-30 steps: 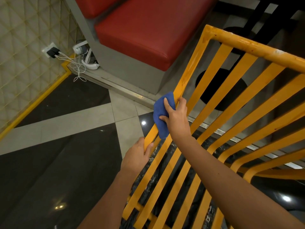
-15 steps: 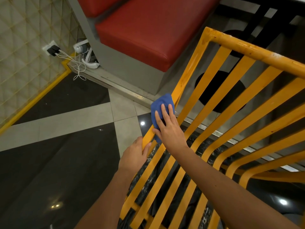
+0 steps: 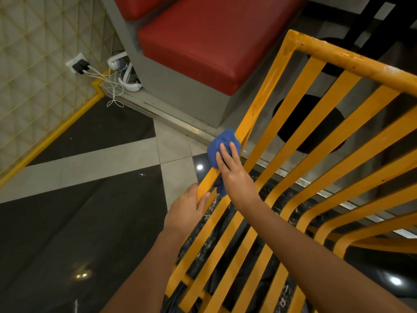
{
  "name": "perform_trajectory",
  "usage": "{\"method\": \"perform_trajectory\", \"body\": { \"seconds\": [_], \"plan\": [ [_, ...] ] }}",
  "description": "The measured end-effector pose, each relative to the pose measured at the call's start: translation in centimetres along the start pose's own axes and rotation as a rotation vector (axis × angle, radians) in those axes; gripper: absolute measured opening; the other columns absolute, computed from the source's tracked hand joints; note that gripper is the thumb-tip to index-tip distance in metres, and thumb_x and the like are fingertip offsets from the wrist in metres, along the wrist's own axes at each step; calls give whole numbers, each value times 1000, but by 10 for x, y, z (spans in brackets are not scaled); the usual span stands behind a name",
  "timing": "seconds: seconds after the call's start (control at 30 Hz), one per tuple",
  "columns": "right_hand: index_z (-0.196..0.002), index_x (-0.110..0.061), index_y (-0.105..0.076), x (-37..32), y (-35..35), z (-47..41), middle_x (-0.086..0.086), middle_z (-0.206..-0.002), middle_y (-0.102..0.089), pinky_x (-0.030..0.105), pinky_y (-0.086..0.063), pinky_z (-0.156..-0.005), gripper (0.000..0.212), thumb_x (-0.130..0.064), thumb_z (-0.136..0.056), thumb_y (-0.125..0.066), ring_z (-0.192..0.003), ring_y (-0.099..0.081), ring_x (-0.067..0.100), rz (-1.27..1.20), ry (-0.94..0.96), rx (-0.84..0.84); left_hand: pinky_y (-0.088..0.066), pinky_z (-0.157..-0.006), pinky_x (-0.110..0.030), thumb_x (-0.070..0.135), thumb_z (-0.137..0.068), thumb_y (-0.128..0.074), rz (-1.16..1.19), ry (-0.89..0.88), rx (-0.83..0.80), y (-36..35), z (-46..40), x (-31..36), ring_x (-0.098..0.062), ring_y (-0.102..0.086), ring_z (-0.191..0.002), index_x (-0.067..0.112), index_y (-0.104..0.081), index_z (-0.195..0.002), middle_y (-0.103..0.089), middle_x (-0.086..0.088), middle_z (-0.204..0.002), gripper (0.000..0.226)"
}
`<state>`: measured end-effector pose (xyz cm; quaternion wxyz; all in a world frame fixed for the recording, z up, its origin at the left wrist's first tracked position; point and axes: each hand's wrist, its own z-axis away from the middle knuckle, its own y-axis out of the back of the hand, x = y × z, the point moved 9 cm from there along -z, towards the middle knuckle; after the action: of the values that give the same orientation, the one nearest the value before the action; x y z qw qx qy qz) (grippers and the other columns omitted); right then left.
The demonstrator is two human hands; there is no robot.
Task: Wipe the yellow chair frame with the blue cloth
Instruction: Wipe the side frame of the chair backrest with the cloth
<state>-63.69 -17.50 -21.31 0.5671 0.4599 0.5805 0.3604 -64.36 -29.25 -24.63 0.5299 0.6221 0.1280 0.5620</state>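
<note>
Hands: two are seen, both bare, reaching forward from the bottom edge with forearms in view.
Right hand (image 3: 232,169): laid flat with fingers straight and close together; the blue cloth (image 3: 220,146) is pressed by them against the outer left bar of the yellow chair frame (image 3: 352,57).
Left hand (image 3: 186,208): placed lower on the same bar, just below the cloth; the bar is gripped with the thumb lying along its inner side and the fingers curled round behind it.
Blue cloth: one, bunched into a wad, wrapped partly over the bar's outer edge; a loose tail is seen hanging below the right wrist, between the two hands.
Yellow chair frame: one, tilted toward the camera; a rounded top rail is joined at the corner to the side bar, and roughly eight flat slats are counted running down from the rail, curving at the lower right. Worn, pale patches are visible on the top rail.
Red cushions (image 3: 212,39): two, set on a grey base beyond the frame.
Wall socket (image 3: 77,64): one, on the quilted wall at left, with two dark plugs fitted and white cables (image 3: 112,86) trailing to the floor.
Floor (image 3: 67,222): dark glossy tiles crossed by pale bands, edged in yellow along the wall; several light reflections are seen on it.
</note>
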Motion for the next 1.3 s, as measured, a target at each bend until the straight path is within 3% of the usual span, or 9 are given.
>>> {"method": "perform_trajectory", "body": {
  "seconds": [0.2,0.3,0.4,0.5,0.7,0.83,0.93,1.1,1.3],
  "plan": [
    [-137,5,-37,34,28,-32,18,-151,-24,43,-45,-100,64,21,-78,-55,-137,1,30,-6,-111,110,-51,-81,-28,41,-96,-34,-33,-60,43,7,5,10,-12,-61,-97,21,-24,-143,-57,3,-118,51],
    [-132,5,-46,22,16,-27,19,-146,-35,43,-43,-100,52,3,-83,-64,-139,-15,35,-19,-95,117,-49,-72,-23,41,-96,-32,-55,-60,52,8,5,12,-8,-60,-83,22,-30,-138,-60,4,-106,46],
    [-140,2,-31,10,-3,-11,16,-153,-21,39,-18,-115,47,-3,-95,-43,-143,-8,30,-17,-2,-9,-46,-65,-22,41,-97,-31,-67,-51,53,7,4,12,-5,-54,-72,23,-33,-133,-54,10,-94,41],
    [-145,-5,-19,15,4,-16,9,-156,-10,46,-16,-117,48,-18,-99,-22,-144,2,27,113,65,-75,-43,-63,-23,41,-97,-31,-80,-44,56,6,5,11,-6,-53,-69,23,-33,-133,-53,10,-93,41],
    [-130,-4,-51,15,9,-18,17,-148,-35,51,-39,-104,52,-32,-87,-60,-139,-18,40,150,23,-8,-47,-62,-25,43,-96,-30,-101,-15,37,4,4,8,-11,-59,-71,21,-34,-133,-58,7,-93,42],
    [-139,-3,-36,-3,3,-11,18,-152,-22,46,-29,-111,60,-8,-86,-63,-141,-4,39,142,21,-27,-52,-68,-30,44,-96,-29,-122,0,28,2,2,4,-15,-64,-80,20,-32,-135,-62,0,-105,46],
    [-143,-4,-27,-3,11,-5,15,-155,-13,43,-34,-108,73,16,-80,-56,-142,3,35,48,55,-32,-53,-70,-31,44,-96,-28,-107,-14,14,1,0,6,-14,-63,-82,21,-31,-135,-60,1,-108,45],
    [-132,4,-46,23,26,-29,18,-147,-35,46,-44,-101,69,23,-68,-63,-139,-20,39,87,-63,78,-53,-70,-33,45,-96,-28,-112,-14,-1,-2,-7,6,-15,-63,-82,19,-33,-135,-60,0,-105,47],
    [-136,0,-41,6,7,-11,16,-149,-30,42,-51,-92,77,21,-66,-67,-140,-13,36,59,5,-16,-52,-66,-38,40,-97,-29,-67,-30,-5,-4,-25,19,-17,-60,-76,18,-42,-121,-59,-1,-98,35]
  ]
}}
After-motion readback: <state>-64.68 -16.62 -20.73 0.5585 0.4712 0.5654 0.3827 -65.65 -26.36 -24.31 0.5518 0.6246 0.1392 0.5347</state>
